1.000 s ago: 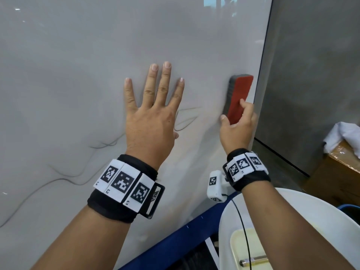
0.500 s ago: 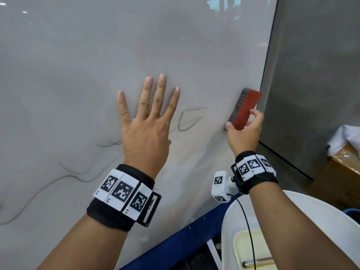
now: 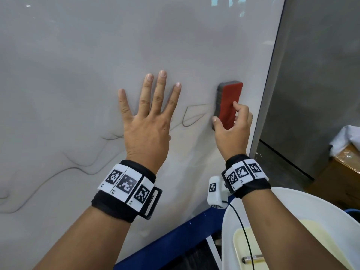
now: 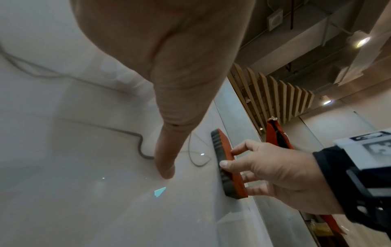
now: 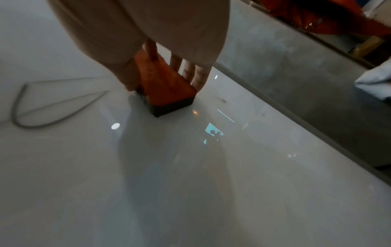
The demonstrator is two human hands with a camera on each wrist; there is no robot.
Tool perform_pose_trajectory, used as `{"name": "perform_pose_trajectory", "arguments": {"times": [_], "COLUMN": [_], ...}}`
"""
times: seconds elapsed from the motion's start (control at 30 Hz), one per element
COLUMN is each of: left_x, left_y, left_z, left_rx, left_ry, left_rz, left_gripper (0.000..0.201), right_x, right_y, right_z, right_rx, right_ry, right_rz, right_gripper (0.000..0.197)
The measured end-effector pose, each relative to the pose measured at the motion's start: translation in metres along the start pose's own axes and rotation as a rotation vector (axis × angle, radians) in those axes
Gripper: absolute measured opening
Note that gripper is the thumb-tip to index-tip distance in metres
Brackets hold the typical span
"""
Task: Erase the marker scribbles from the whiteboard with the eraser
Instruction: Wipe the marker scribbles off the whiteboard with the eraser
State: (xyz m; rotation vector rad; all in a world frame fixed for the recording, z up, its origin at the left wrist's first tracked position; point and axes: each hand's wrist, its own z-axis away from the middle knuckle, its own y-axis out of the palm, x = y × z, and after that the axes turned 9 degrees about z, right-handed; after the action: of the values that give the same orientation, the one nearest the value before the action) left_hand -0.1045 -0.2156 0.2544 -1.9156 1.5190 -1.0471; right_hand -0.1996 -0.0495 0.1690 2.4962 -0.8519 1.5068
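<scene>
Eraser (image 3: 228, 104) flat on whiteboard (image 3: 78, 55), pinched by right hand (image 3: 232, 131).
Left hand (image 3: 148, 121) spread, bracing; sweep firmly left across scribbles (image 3: 191, 116), felt flush.

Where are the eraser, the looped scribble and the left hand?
eraser (image 3: 229, 102), head view, red back.
looped scribble (image 5: 15, 107), right wrist view, left bend.
left hand (image 3: 146, 131), head view, back of hand.

You'll find no readable words or numbers here — only black-and-white square code markers on your left wristband (image 3: 127, 185) and right wristband (image 3: 244, 173).
</scene>
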Motion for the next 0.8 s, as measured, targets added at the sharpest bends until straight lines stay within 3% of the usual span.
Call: {"name": "perform_pose_trajectory", "arguments": {"times": [0.13, 0.27, 0.37, 0.43, 0.63, 0.8], "left_x": [0.0, 0.003, 0.011, 0.017, 0.015, 0.019], "left_y": [0.001, 0.003, 0.005, 0.006, 0.007, 0.01], "left_z": [0.002, 0.009, 0.02, 0.029, 0.037, 0.044], "left_rx": [0.001, -0.015, -0.024, -0.032, -0.036, -0.063], "left_ry": [-0.01, -0.032, -0.102, -0.17, -0.27, -0.326], "left_rz": [-0.001, 0.001, 0.026, 0.052, 0.094, 0.113], "left_gripper": [0.123, 0.122, 0.126, 0.127, 0.126, 0.126], "right_x": [0.022, 0.031, 0.029, 0.034, 0.051, 0.054], "right_y": [0.007, 0.006, -0.005, -0.003, 0.022, 0.025], "right_z": [0.014, 0.027, 0.013, 0.012, 0.049, 0.052], "right_rx": [-0.012, 0.077, 0.039, 0.043, 0.101, 0.041], "right_ry": [-0.003, -0.137, -0.009, 0.054, -0.085, -0.064], "right_rz": [-0.01, 0.061, 0.048, 0.028, -0.016, -0.047], "right_gripper": [0.053, 0.065, 0.084, 0.087, 0.087, 0.085]}}
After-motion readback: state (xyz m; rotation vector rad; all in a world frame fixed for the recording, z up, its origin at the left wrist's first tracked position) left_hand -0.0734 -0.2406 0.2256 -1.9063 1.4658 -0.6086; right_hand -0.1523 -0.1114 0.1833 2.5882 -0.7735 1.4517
